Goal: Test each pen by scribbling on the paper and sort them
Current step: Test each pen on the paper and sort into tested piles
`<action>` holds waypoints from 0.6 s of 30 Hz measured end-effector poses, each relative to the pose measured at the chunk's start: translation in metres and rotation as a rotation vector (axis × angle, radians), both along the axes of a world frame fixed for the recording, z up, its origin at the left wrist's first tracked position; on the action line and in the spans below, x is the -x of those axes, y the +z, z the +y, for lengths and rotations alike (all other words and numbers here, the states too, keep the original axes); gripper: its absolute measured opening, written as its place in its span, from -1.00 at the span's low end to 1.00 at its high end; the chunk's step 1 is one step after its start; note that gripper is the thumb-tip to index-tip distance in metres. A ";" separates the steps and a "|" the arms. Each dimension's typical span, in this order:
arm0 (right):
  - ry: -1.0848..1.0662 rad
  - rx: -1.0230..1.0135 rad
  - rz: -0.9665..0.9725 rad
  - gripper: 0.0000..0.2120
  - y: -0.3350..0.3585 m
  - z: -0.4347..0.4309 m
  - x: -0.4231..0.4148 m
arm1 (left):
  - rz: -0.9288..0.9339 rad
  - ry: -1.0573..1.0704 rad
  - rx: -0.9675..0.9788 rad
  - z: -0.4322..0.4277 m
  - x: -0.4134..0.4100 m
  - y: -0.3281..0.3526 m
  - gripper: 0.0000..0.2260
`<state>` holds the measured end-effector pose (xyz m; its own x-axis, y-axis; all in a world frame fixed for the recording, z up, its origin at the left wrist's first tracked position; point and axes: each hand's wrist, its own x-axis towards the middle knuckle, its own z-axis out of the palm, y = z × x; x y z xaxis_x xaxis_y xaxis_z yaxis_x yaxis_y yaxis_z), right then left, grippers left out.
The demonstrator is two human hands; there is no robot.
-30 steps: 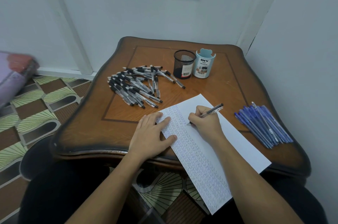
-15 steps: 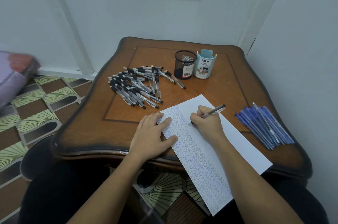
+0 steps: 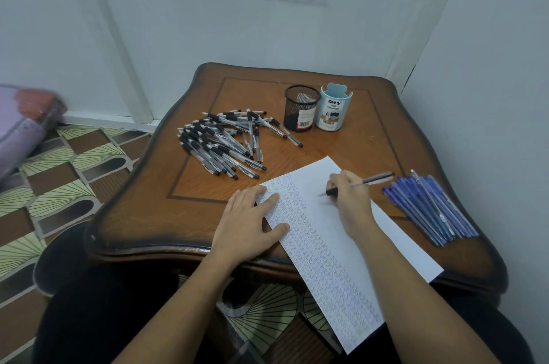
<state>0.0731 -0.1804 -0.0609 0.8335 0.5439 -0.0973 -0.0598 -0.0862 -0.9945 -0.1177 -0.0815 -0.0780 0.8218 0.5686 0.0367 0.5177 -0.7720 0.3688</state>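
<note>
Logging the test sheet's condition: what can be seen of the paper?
The paper, a long white sheet, lies flat, diagonal on the table, near end overhanging. Bluish scribbles fill its left half; the rest is blank. The left hand presses its left edge; the right hand, holding a pen, rests on it.

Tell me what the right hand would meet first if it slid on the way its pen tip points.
Likely the fingers of the left hand, flat on the paper. The pen in the grip of the right hand aims left at them, with only paper between.
</note>
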 end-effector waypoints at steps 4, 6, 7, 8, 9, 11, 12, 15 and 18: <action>0.038 0.032 0.070 -0.73 0.009 -0.001 -0.003 | -0.006 0.001 -0.008 0.000 0.000 0.000 -0.20; 0.063 0.048 0.041 -0.65 0.009 0.000 -0.004 | 0.000 0.001 -0.004 0.000 0.000 0.000 -0.19; 0.069 0.053 0.018 -0.63 0.008 0.000 -0.003 | 0.005 0.000 -0.005 0.000 0.000 0.001 -0.19; 0.073 0.058 -0.005 -0.62 0.008 0.001 -0.003 | 0.008 -0.001 -0.007 0.000 0.000 0.001 -0.18; 0.081 0.059 -0.025 -0.62 0.008 0.001 -0.002 | 0.007 -0.001 -0.008 0.000 0.001 0.001 -0.18; 0.090 0.044 -0.038 -0.65 0.008 0.002 -0.002 | 0.003 -0.001 -0.005 0.000 0.001 0.001 -0.18; 0.088 0.027 -0.023 -0.68 0.010 0.002 -0.002 | 0.001 -0.002 -0.003 0.000 0.000 0.001 -0.18; 0.100 0.000 0.039 -0.74 0.016 0.001 -0.004 | -0.005 -0.001 0.000 0.000 0.000 0.002 -0.18; 0.163 0.059 0.108 -0.74 0.022 0.001 -0.008 | -0.002 -0.002 0.027 0.000 0.001 0.004 -0.18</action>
<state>0.0815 -0.1790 -0.0387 0.7180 0.6612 -0.2174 -0.1467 -0.1615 -0.9759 -0.1183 -0.0813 -0.0742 0.8226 0.5682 0.0231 0.5159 -0.7627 0.3900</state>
